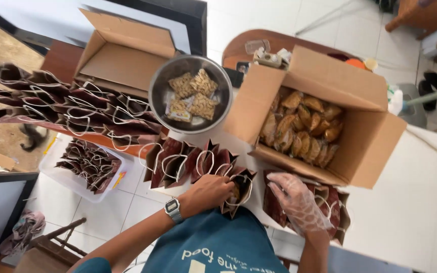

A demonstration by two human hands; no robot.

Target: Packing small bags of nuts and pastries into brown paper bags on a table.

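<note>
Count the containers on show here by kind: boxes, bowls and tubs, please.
Cardboard boxes: 2, an empty one and one holding pastries
Metal bowl: 1
Plastic tub: 1
Total: 4
The brown paper bags are too many and overlapped to count.

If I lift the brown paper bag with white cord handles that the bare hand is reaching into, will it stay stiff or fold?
The brown paper bag with white cord handles looks thin, so it would probably flex and crumple under a firm squeeze. It seems light, holding little. The left hand steadies it, suggesting it tips easily; the gloved right hand rests on neighbouring bags.
</note>
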